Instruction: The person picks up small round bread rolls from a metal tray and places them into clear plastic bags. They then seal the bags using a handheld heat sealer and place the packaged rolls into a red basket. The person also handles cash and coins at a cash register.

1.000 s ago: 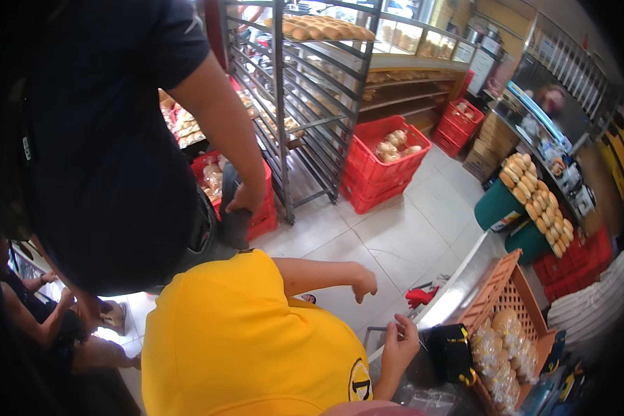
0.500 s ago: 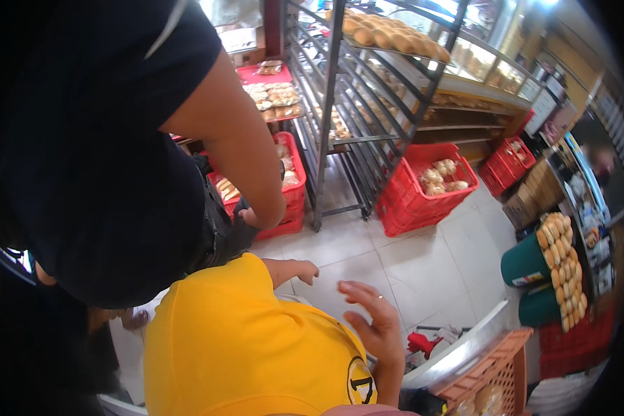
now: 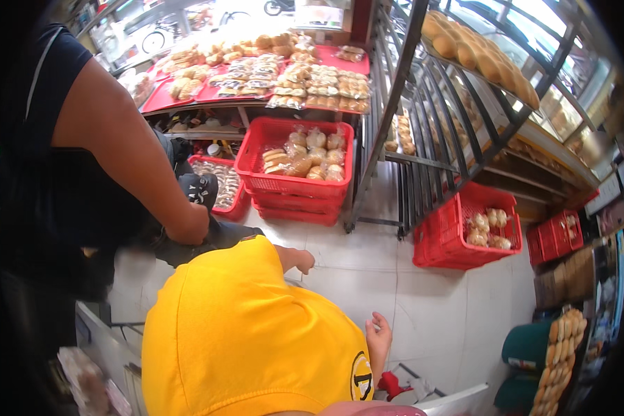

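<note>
My yellow-shirted torso (image 3: pixel 236 333) fills the lower middle of the head view. Past the shirt's upper edge my left hand (image 3: pixel 304 262) hangs over the tiled floor, fingers curled in, with nothing visible in it. My right hand (image 3: pixel 378 338) is beside the shirt's right edge, fingers loosely bent and apart, holding nothing; part of it is hidden by the shirt. Neither hand touches any goods. Nearest ahead of the left hand stands a stack of red crates (image 3: pixel 295 184), the top one holding bagged buns (image 3: pixel 317 154). A red cloth-like thing (image 3: pixel 393 385) lies below the right hand.
At left stands another person in dark clothes (image 3: pixel 118 132), close by. Red trays of packed bread (image 3: pixel 319 87) cover a display table. A metal rack (image 3: pixel 395 118) carries a tray of rolls (image 3: pixel 478 52). Red crates (image 3: pixel 457 229), green bins (image 3: pixel 527 345) and bread rolls (image 3: pixel 560 360) are at right.
The view has swung left, bringing the bread display and crate stack into sight. My right hand has dropped lower, closer to the shirt. The other person now sits further left in view.
</note>
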`<state>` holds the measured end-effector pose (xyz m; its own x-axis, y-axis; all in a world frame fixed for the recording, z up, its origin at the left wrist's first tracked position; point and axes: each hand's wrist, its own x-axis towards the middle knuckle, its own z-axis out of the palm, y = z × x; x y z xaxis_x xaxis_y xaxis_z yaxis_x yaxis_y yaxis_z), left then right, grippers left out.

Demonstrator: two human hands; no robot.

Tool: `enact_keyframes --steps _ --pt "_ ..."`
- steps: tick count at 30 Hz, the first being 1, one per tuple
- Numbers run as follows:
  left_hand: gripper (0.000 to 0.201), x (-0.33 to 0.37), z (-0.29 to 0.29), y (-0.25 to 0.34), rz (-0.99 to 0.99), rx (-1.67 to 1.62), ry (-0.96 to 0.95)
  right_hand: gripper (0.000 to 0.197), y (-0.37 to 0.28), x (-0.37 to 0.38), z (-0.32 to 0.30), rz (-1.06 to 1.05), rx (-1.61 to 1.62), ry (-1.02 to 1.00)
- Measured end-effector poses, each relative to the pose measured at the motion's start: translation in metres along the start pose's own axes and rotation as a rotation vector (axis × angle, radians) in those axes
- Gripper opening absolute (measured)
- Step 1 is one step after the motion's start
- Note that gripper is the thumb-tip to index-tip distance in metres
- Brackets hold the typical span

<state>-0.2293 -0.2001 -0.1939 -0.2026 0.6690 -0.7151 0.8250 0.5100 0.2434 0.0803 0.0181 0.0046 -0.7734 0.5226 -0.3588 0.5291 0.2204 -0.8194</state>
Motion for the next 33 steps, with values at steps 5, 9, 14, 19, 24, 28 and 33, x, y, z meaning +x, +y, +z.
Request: enact_keyframes --steps 5,9,14,19,24,28,33 --pt "0.047 -0.040 -0.105 0.071 -0.212 -0.387 0.004 0.047 0.028 0.022 -0.036 -0.018 -0.545 -0.135" --pt "0.060 -0.054 -0.114 0.102 -0.405 -0.472 0.083 0.045 0.047 0.043 -0.055 -0.069 -0.303 -0.179" --pt "0.068 -0.012 -0.132 0.135 -0.281 -0.245 0.233 0.042 0.092 0.048 -0.064 -0.076 -0.126 0.066" --pt "0.054 0.063 -0.164 0.150 -0.095 -0.142 0.262 0.041 0.133 0.036 -0.061 0.248 0.005 0.141" --pt "0.044 0.156 -0.218 0.115 -0.084 0.124 0.244 0.038 0.178 0.034 -0.017 0.452 0.057 0.240" --pt "0.036 0.237 -0.265 0.044 -0.310 0.243 0.203 0.038 0.181 0.047 0.009 0.684 0.137 0.251" --pt "0.029 0.335 -0.321 -0.062 -0.425 0.185 0.447 0.036 0.202 0.100 0.050 0.818 0.265 0.225"
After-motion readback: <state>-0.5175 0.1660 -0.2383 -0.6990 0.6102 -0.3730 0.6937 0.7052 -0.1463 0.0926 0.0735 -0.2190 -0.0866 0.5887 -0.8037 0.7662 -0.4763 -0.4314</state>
